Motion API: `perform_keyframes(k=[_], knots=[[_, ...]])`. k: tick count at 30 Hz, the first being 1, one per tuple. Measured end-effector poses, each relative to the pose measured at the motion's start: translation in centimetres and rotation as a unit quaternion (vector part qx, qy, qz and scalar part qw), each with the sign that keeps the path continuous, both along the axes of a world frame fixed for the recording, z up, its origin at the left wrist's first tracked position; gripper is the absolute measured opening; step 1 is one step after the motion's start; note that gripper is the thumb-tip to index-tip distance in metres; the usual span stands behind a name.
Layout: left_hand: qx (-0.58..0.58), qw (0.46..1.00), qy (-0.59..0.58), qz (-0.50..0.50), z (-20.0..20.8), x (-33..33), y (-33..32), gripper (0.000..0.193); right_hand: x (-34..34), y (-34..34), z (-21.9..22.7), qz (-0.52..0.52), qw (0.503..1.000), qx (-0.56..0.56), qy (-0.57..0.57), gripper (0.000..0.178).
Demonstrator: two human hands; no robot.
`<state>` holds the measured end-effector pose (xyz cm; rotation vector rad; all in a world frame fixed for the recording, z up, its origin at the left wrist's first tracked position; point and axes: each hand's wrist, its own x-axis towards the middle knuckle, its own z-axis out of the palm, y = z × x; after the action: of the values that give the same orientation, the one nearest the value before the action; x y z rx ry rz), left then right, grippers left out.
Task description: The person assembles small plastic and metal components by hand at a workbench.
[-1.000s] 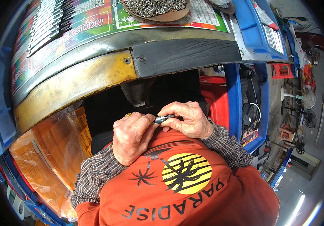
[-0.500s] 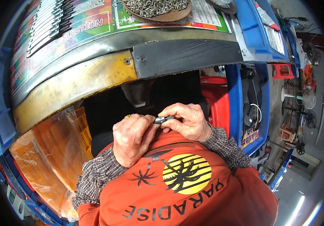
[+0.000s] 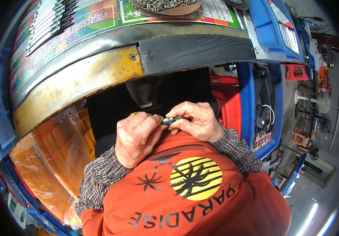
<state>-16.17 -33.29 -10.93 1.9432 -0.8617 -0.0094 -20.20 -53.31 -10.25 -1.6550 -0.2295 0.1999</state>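
Observation:
Low in front of the bench edge, my two hands meet over a small dark grey part with tiny round holes in it (image 3: 170, 120); its exact kind is hard to make out. The fingertips of my left hand (image 3: 137, 135), which wears a yellow ring, pinch one end. My right hand (image 3: 196, 121) grips the other end, thumb below and forefinger above. Both ends are partly hidden by the fingers.
A dish of small silver metal pins (image 3: 165, 4) sits on the bench top, with a row of slim metal pieces with black ends (image 3: 49, 25) to its left. Blue crates (image 3: 247, 98) stand right. Plastic-wrapped orange crates (image 3: 55, 157) are at lower left.
The bench edge sits slightly higher in view. Both hands keep their pinch on the dark part, which has turned a little between the fingers.

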Motion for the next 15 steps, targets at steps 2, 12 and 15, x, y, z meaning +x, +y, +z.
perform_keyframes(k=[2, 12, 15], knots=[[0.0, 1.0, 0.0, 0.0, 0.01, -0.01, -0.03, 0.021, -0.03, 0.07, 0.01, -0.001, 1.0, -0.004, 0.0, 0.012], [-0.009, 1.0, -0.008, 0.025, -0.03, -0.25, -0.45, 0.022, -0.13, 0.14, -0.27, -0.025, 0.998, -0.03, -0.042, 0.013], [-0.006, 1.0, -0.006, 0.019, 0.3, -0.1, -0.41, 0.023, -0.03, 0.08, -0.16, -0.026, 0.999, -0.017, -0.037, 0.013]])
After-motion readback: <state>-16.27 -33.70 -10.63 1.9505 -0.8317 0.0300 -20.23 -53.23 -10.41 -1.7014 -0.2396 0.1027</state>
